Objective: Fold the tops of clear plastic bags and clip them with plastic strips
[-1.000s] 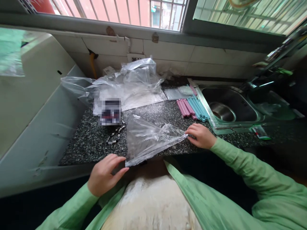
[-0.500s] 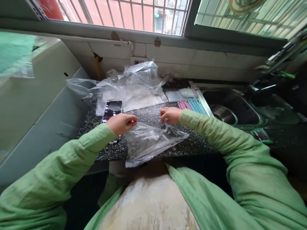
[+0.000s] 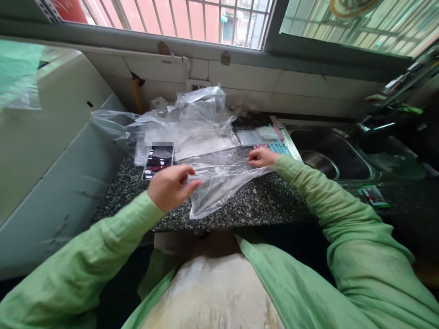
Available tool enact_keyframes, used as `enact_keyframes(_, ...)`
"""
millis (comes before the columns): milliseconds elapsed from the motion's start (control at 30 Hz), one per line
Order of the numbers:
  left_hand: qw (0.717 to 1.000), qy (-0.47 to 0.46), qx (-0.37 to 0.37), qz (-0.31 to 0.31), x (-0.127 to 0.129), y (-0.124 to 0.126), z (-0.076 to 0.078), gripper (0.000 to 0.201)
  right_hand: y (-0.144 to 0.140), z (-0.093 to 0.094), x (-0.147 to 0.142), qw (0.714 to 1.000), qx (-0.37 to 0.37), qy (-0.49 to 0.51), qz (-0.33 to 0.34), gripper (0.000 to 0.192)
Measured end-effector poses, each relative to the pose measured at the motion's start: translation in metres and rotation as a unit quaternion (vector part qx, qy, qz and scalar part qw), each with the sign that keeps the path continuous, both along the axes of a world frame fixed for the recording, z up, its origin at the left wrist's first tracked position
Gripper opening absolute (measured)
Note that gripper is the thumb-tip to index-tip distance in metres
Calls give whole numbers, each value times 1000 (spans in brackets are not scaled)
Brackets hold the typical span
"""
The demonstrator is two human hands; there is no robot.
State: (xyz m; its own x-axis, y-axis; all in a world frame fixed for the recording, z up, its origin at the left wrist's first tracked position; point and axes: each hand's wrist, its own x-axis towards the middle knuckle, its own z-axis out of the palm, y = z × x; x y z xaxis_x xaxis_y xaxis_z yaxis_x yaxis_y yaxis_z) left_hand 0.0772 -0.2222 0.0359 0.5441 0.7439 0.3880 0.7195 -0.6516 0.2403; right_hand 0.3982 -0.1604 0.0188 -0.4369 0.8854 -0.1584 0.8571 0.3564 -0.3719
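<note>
Head view: clear bag [image 3: 219,183] stretched over the speckled counter [image 3: 260,210], near its front edge, just ahead of the body. Left hand [image 3: 171,186] at the bag's left end, fingers curled together and pinched on the plastic edge there. Right hand [image 3: 262,157] at the bag's far right corner, fingers drawn together and pressed on the plastic, whether gripping it or only pinning it to the counter, cannot tell. Bag lifted and creased between the two hands, its lower corner sagging down toward the counter's front edge. Green sleeves [image 3: 308,192] on both arms. Behind the bag, a heap of crumpled clear plastic [image 3: 192,119] against the tiled wall, reaching out to the left over the grey side panel. Phone [image 3: 158,160] lying flat on the counter just left of the bag, near the left hand, partly under the heap's edge. Pink and blue strips [image 3: 279,147] just beyond the right hand, mostly hidden by it, beside the sink [image 3: 329,151]. Small flat clear packets [image 3: 257,135] behind those strips, near the sink's corner. Barred window [image 3: 192,18] above the wall.
</note>
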Motion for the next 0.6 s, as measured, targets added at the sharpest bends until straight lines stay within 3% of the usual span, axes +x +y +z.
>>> enact_keyframes(67, 994, 49, 56, -75, 10, -26, -12, 41, -2, 2, 4, 1000, 14, 8, -9, 8)
enact_keyframes(133, 983, 121, 102, -88, 17, -43, -28, 39, -5, 4, 8, 1000, 20, 20, -13, 8)
enact_keyframes(267, 962, 192, 158, -113, 17, -44, -48, 15, -16, 8, 13, 998, 44, 46, -21, 9)
enact_keyframes(467, 939, 178, 261, -132, -13, -22, -46, 18, -31, 11, 28, 996, 72, 49, -18, 7)
enact_keyframes(600, 954, 145, 235, -115, -36, -11, -46, 18, -45, 10, 30, 994, 69, 82, 0, 12)
